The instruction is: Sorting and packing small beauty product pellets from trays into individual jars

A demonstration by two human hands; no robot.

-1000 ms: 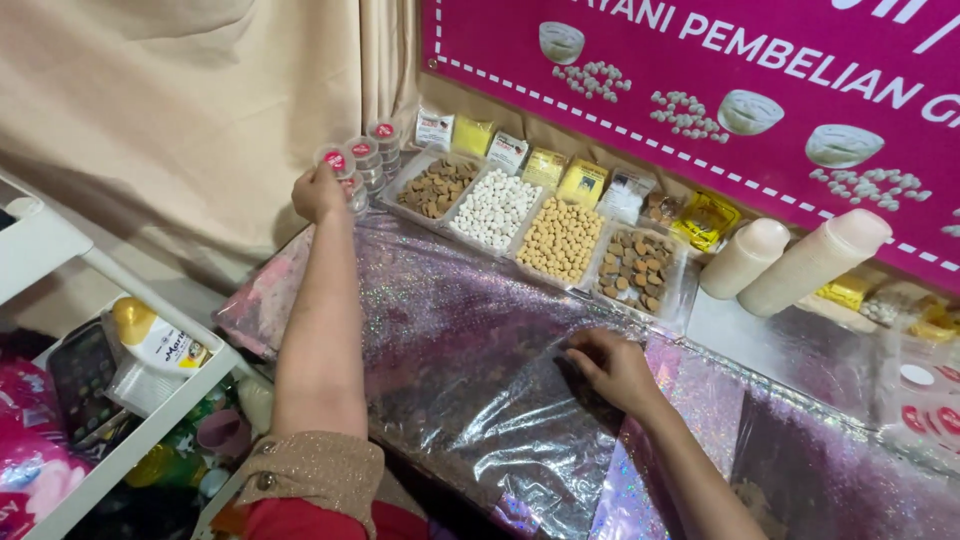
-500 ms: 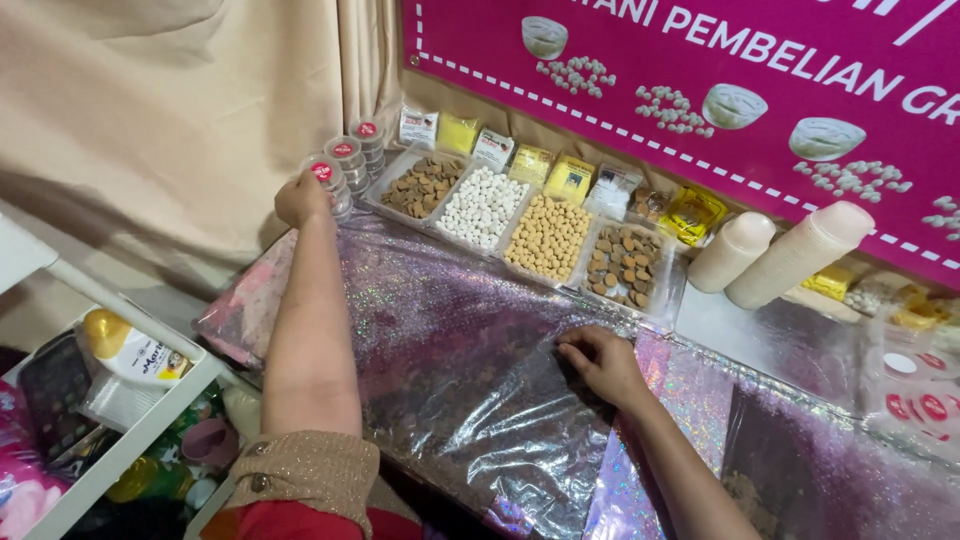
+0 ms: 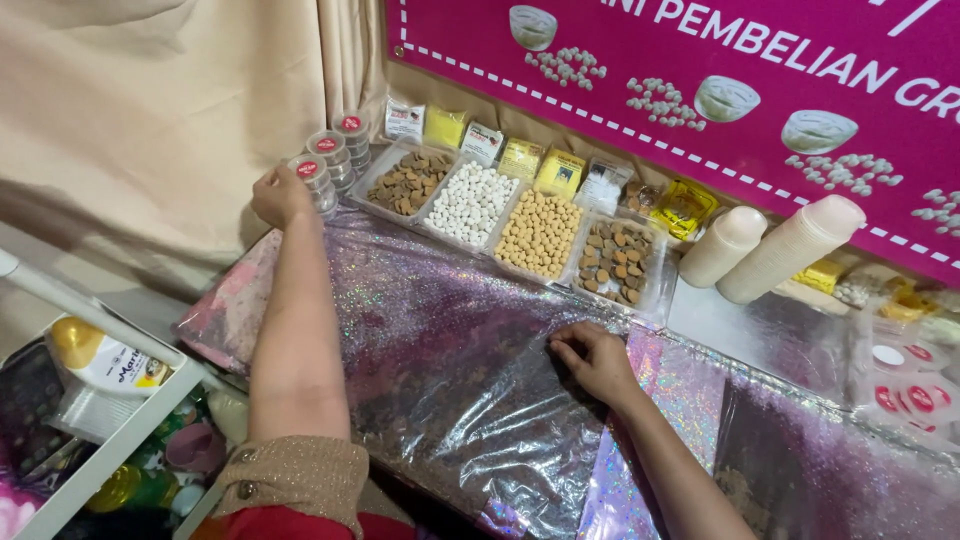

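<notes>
Vs. a sec ago: not much shifts. The left hand stays up at the far-left corner of the tabletop, pressed against the stack of small clear tubs w/ red lids. It sat at that same spot in both earlier views, so it's holding position rather than travelling. Fingers are curled round the near tub's side; can't tell if it actually grips one or just rests on it, since the back of the hand hides the contact.

The right hand also stays put, flat-ish on the clear plastic sheet that lies over the glittery purple cover. Fingertips press down on the sheet's upper edge, palm low, nothing pinched that I can see. Sheet looks wrinkled and about where it was before. The view has drifted a little, which explains most of the apparent shift.

Judgement: the left hand seems settled on the tubs while the right pins the sheet.

Around them: four clear trays in a row just behind the cover: brown bits, white balls, tan balls, mixed brown chunks. Small packets stand behind them along the pink banner. Two cream bottles lie on their sides to the right. White rack w/ a yellow-capped bottle at lower left.
</notes>
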